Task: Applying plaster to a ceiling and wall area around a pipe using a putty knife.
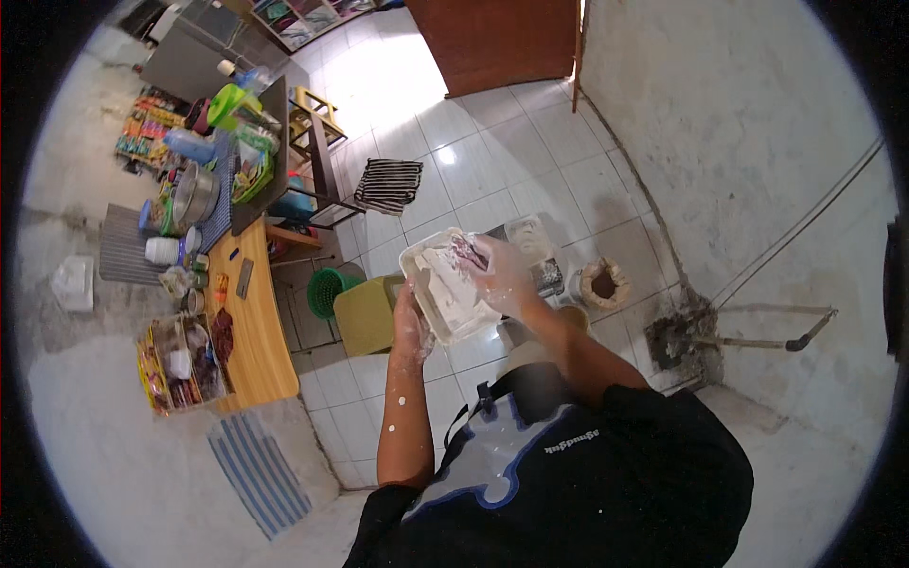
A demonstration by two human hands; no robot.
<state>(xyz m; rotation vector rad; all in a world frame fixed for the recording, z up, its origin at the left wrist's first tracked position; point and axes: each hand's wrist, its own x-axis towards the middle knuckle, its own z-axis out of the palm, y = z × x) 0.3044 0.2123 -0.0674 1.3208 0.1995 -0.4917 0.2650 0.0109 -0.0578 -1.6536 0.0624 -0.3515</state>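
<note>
My left hand [409, 324] grips the near left side of a white rectangular tray [457, 333], dusted with white powder. Loose white powder [443, 284] covers the tray's bottom. Over the tray's far right part, my right hand [504, 276] is closed around reddish-purple pieces [463, 250] coated in powder. What exactly these pieces are is too small to tell. White powder coats both hands, and a few white spots show on my left forearm.
Beyond my right hand lies another whitish tray [528, 237]. To its right stands an open sack [604, 283]. An olive square container [365, 320] and a green basket [328, 292] are left of my tray. A cluttered wooden table [270, 331] lines the left wall; a striped mat [388, 184] lies ahead.
</note>
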